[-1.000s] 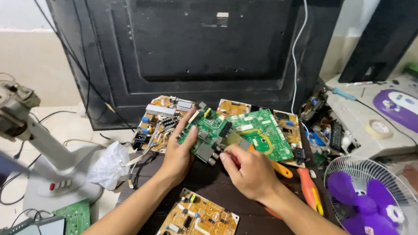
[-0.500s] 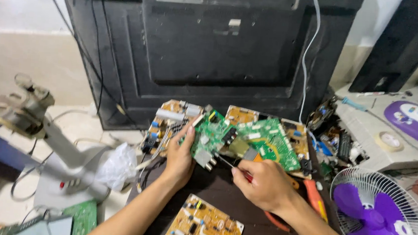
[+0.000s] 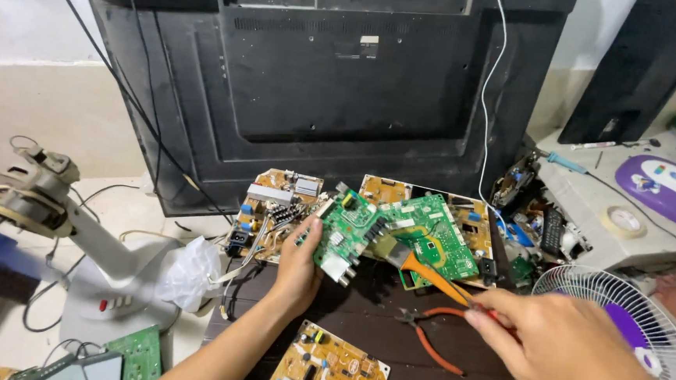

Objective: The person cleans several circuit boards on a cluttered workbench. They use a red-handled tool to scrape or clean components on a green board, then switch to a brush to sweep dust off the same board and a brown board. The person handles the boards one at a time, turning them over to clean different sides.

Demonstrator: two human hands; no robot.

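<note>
My left hand (image 3: 299, 264) grips a small green circuit board (image 3: 343, 233) by its left edge and holds it tilted above the dark table (image 3: 377, 319). My right hand (image 3: 566, 353) holds a brush with an orange handle (image 3: 434, 277); its flat head rests near the right edge of the small board. A larger green circuit board (image 3: 434, 233) lies just behind the brush. Orange-handled pliers (image 3: 427, 338) lie on the table beneath my right hand.
A big black television back (image 3: 329, 80) stands upright behind the boards. Tan circuit boards lie at the back left (image 3: 270, 205) and at the front (image 3: 327, 369). A white fan (image 3: 627, 325) sits right, a desk-lamp base (image 3: 105, 293) left, and a white plastic bag (image 3: 191, 271) beside it.
My right hand has drawn back toward the lower right, now holding the brush by the end of its handle. The left hand keeps the small board in place. The camera moved closer.
</note>
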